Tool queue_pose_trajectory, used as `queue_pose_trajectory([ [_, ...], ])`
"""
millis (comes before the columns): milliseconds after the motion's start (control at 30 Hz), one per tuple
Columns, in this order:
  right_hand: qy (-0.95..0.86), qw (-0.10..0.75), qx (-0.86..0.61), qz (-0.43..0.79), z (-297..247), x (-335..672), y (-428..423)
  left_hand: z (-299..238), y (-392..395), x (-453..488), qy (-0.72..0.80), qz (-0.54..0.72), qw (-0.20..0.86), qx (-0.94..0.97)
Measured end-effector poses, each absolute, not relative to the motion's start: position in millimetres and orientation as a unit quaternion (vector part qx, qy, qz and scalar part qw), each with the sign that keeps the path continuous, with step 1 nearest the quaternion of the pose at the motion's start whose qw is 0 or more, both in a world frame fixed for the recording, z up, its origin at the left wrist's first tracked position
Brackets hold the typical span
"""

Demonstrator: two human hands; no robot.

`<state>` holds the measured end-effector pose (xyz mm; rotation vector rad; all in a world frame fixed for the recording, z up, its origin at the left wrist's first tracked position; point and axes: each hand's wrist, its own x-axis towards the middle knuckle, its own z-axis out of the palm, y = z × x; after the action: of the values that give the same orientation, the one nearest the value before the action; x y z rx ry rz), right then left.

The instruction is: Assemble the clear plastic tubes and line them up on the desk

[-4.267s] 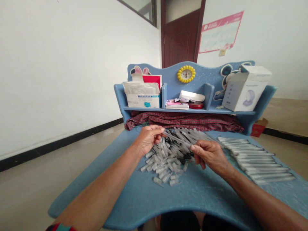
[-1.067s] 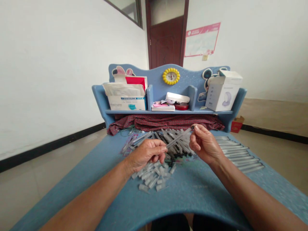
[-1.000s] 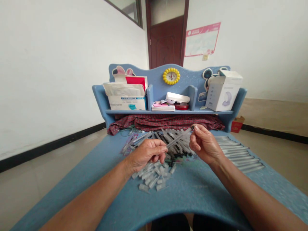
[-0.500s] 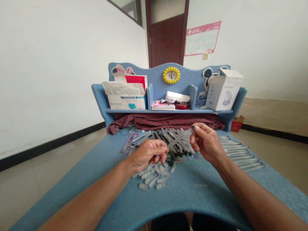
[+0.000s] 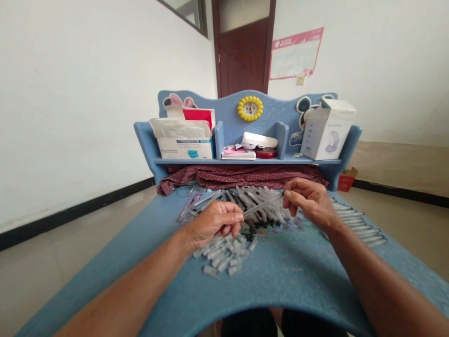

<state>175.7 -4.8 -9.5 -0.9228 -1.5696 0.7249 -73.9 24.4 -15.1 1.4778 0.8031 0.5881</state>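
My left hand (image 5: 213, 224) and my right hand (image 5: 310, 201) pinch the two ends of one clear plastic pen tube (image 5: 262, 205), held slanted just above the blue desk (image 5: 280, 276). Under it lies a heap of clear tubes with black parts (image 5: 252, 206). Several short clear caps (image 5: 224, 257) are scattered in front of my left hand. A row of finished tubes (image 5: 358, 224) lies side by side to the right of my right wrist.
The desk's back shelf holds a mask box (image 5: 185, 140), a red book (image 5: 201, 117), a small stack of papers with a red tin (image 5: 261, 149) and a white carton (image 5: 328, 131). A plaid cloth (image 5: 242, 175) lies under the shelf. A yellow clock (image 5: 249, 108) sits on the backboard.
My right hand has shifted a little right and lower, so the tube lies flatter. My left hand keeps its pinch. The view has tilted slightly.
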Motion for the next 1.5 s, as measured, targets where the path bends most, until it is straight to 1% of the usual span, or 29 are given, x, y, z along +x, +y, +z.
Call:
queue_pose_trajectory([
  [300, -0.678, 0.511, -0.383, 0.362, -12.4, 184.5, 0.7, -15.1, 24.6, -74.8, 0.358, 0.251, 0.620, 0.651],
  [567, -0.680, 0.512, -0.383, 0.359, -11.7, 184.0, -0.8, -12.9, 23.0, -75.0, 0.354, 0.256, 0.614, 0.657],
  [900, -0.691, 0.452, -0.432, 0.363, -18.0, 186.2, 3.3, -13.0, 23.2, -75.2, 0.356, 0.253, 0.586, 0.683],
  [1100, -0.684, 0.445, -0.442, 0.373, -19.2, 184.0, 5.2, -13.5, 25.6, -77.7, 0.349, 0.248, 0.580, 0.693],
  [1267, -0.673, 0.474, -0.427, 0.374, -18.0, 180.1, 4.4, -12.7, 25.3, -78.0, 0.354, 0.248, 0.568, 0.700],
  [1500, -0.681, 0.439, -0.476, 0.343, -22.4, 179.4, 5.0, -11.6, 24.0, -76.4, 0.369, 0.241, 0.545, 0.713],
])
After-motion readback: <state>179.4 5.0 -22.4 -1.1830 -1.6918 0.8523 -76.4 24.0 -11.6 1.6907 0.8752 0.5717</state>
